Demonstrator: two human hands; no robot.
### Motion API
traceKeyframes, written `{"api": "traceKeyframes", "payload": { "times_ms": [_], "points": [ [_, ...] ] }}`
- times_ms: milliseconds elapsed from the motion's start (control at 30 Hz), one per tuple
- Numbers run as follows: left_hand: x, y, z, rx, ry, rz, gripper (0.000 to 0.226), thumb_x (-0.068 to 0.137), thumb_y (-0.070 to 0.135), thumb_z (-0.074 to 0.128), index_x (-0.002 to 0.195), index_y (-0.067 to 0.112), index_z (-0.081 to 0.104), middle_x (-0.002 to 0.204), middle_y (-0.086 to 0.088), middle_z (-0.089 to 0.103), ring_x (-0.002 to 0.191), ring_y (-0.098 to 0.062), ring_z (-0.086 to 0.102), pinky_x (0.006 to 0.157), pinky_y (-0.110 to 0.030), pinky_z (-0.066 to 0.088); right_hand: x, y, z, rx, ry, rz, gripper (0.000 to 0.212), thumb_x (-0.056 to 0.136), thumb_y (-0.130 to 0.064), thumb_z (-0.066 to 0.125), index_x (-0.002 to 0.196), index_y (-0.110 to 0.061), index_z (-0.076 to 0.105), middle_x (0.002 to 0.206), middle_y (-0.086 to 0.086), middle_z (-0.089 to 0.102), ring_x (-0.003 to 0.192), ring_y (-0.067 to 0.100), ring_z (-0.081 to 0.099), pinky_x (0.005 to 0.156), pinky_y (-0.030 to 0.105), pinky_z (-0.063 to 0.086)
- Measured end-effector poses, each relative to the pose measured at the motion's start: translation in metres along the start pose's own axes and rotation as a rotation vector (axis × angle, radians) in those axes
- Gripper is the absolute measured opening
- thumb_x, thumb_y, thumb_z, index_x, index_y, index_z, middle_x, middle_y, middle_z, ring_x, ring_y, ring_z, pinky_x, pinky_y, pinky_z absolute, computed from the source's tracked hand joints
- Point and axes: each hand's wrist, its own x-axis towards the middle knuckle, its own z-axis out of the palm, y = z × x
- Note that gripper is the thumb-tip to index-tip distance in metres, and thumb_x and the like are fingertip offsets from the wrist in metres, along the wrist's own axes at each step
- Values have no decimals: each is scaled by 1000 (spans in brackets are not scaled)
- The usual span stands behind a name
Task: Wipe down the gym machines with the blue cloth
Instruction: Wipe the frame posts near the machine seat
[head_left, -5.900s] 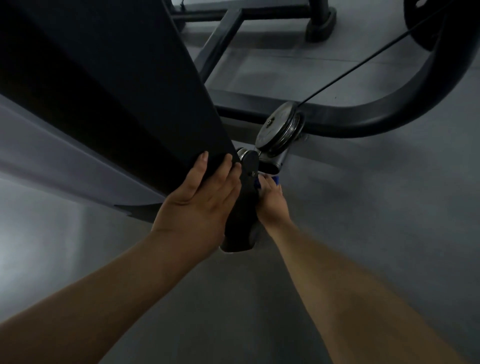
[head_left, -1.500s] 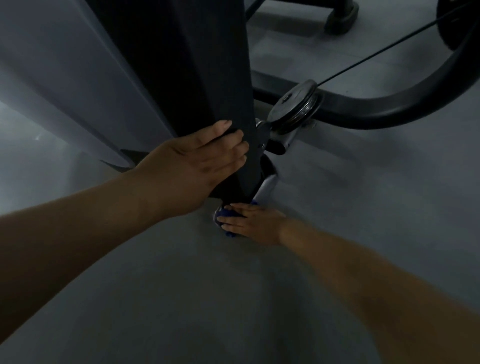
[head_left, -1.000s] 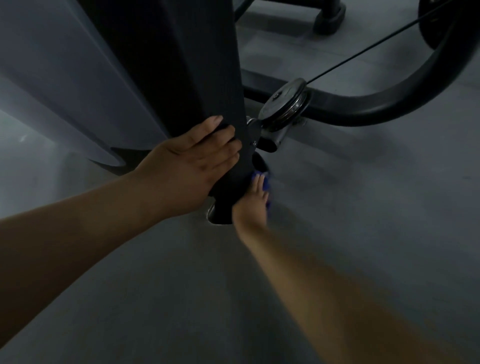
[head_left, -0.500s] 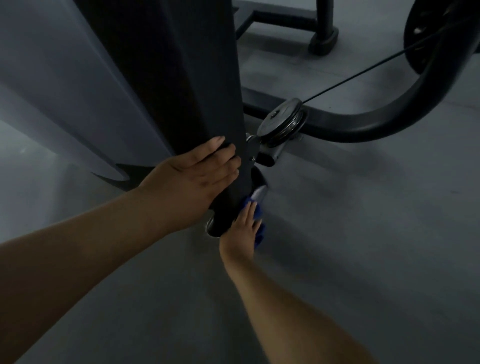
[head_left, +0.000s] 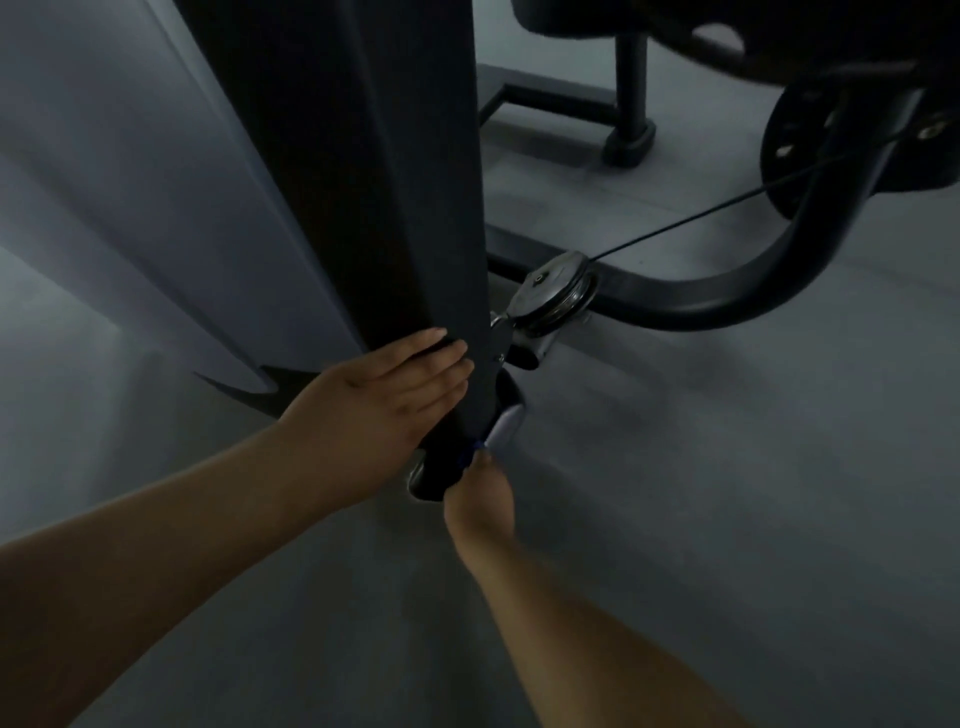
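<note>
Dim gym room, smooth grey floor (head_left: 727, 519) throughout. Dark post (head_left: 415, 182) of a machine runs down the middle, with a pale grey panel (head_left: 130, 182) on its left. Left hand (head_left: 395, 384) lies flat on the post's lower part, fingers (head_left: 436, 358) straight and together, gripping nothing. Right hand (head_left: 480, 499) is at the post's bottom end, just below the silver bracket (head_left: 506, 423). Blue cloth (head_left: 470, 453) shows only as a sliver between that hand's fingertips and the post. Those fingers are mostly hidden, so cannot tell if they curl round the cloth or press it. Pulley (head_left: 553, 291) just right of the post, thin cable (head_left: 675, 228) running up right from it. Curved black tube (head_left: 727, 301) on the floor behind. Second machine's base (head_left: 628, 135) further back.
</note>
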Motion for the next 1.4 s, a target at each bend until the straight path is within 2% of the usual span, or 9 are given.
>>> {"api": "traceKeyframes", "payload": {
  "times_ms": [133,267,467,567,733,833,967,1133,1400],
  "points": [
    [-23,-15,-11,28,108,-82,75,100,16,-1,174,7,1,182,-14,-10,169,-27,-12,132,-56,-19,-19,-62,-75,442,162,-130,38,109,-22,45,129,-51,60,112,-15,76,101,5,74,86,29,63],
    [-31,-37,-47,-27,281,-314,74,105,20,32,175,12,11,184,-8,2,170,-23,6,134,-62,-5,-55,-129,-106,757,282,-377,41,115,-24,47,150,-44,55,139,-18,68,130,2,64,110,28,52],
    [-56,-91,-88,131,270,-338,75,107,32,26,175,10,3,184,-12,-7,170,-27,3,132,-66,-9,-70,-150,-81,956,222,-93,46,118,-42,39,164,-44,38,160,-16,50,149,8,47,126,36,37],
    [-65,-110,-97,152,315,-352,70,109,26,23,175,10,5,184,-10,-6,170,-25,4,133,-66,-4,-79,-175,-99,1077,203,-157,48,117,-46,40,164,-51,36,168,-24,40,153,-3,39,129,34,34],
    [-77,-130,-116,90,441,-414,81,109,35,53,175,11,13,184,-7,2,170,-22,10,135,-62,10,-92,-191,-110,1032,210,-178,41,116,-52,38,151,-71,32,170,-18,39,152,5,43,128,39,37],
    [-82,-145,-123,106,460,-411,80,111,37,53,176,14,13,184,-5,4,169,-20,12,134,-62,14,-97,-206,-129,972,199,-160,47,116,-51,37,161,-61,30,169,-22,37,153,3,41,129,35,35],
    [-83,-160,-138,126,467,-461,74,116,44,43,176,15,11,184,-5,3,170,-21,10,135,-60,13,-109,-236,-164,975,218,-440,49,118,-36,40,164,-53,34,169,-29,34,152,-12,32,125,18,30],
    [-78,-183,-171,124,553,-548,72,118,49,37,175,13,12,184,-6,7,169,-23,13,135,-55,20,-114,-246,-168,946,247,-337,45,117,-46,36,152,-73,32,167,-23,40,151,1,43,129,42,36],
    [-91,-198,-195,109,414,-478,76,117,46,35,175,11,1,184,-8,-6,170,-26,3,136,-55,11,-136,-289,-216,919,216,-596,49,119,-34,38,163,-53,34,168,-28,36,153,-10,33,130,31,30]
  ]
}}
